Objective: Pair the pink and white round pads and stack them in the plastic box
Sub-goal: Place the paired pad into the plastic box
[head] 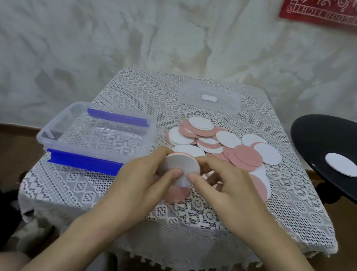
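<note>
Left hand, right hand on pad pair (red cloth: "GOOD")

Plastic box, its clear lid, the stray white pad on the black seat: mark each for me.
plastic box (84, 147): head view, on its near rim.
clear lid (228, 101): head view, on the clear panel toward its right edge.
white pad (342, 164): head view, centre of its top face, on the black seat (324, 137).

The plastic box sits left on the tabletop, the heap of round pads right of it, the lid far behind the heap. Near the heap, left hand and right hand meet on a held pad. Off right, a stand carries a single pad.
</note>
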Demonstrator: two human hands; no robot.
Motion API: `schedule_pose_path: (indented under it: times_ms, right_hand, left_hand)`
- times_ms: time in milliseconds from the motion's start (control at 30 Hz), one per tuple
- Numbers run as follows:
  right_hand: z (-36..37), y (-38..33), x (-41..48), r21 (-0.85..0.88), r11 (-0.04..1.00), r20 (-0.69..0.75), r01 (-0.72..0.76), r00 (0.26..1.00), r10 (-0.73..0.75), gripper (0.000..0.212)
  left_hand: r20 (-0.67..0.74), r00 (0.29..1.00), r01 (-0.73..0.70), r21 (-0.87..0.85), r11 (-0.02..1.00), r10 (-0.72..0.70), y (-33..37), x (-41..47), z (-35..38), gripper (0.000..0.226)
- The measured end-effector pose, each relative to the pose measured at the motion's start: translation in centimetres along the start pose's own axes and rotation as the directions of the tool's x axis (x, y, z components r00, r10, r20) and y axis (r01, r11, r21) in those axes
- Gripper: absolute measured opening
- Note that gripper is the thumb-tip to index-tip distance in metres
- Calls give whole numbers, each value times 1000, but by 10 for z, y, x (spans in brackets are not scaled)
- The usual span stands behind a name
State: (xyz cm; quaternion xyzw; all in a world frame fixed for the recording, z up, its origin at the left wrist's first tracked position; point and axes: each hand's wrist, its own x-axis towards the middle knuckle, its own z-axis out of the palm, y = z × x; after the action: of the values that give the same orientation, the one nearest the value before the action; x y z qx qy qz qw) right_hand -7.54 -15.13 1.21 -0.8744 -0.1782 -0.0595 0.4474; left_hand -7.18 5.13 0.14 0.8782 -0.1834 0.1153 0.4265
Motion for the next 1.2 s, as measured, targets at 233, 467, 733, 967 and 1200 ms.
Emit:
schedule_pose_path:
  times_ms: [233,467,733,967,1200]
  right_hand:
    - [40,-43,40,279,960,-4,12,1000,-11,28]
    - [71,-68,79,334,937,79,-101,994,79,25]
    - [78,-61,98,355,924,137,-142,986,99,17]
    - [74,-56,109,297,937,179,-185,974,135,13]
    - [71,-63,125,266,945,165,-192,974,152,14]
  left_hand:
    - [-104,982,137,-177,975,-157,-19,-4,-59,22]
    - [-159,938,293,-113,950,-308,-46,-3,-103,32]
    - [-141,928,354,38,934,-346,-50,9,-113,31]
    - [-105,922,379,42,924,-373,-57,22,-111,28]
    - [-131,938,338,140,931,-321,-65,42,-131,31]
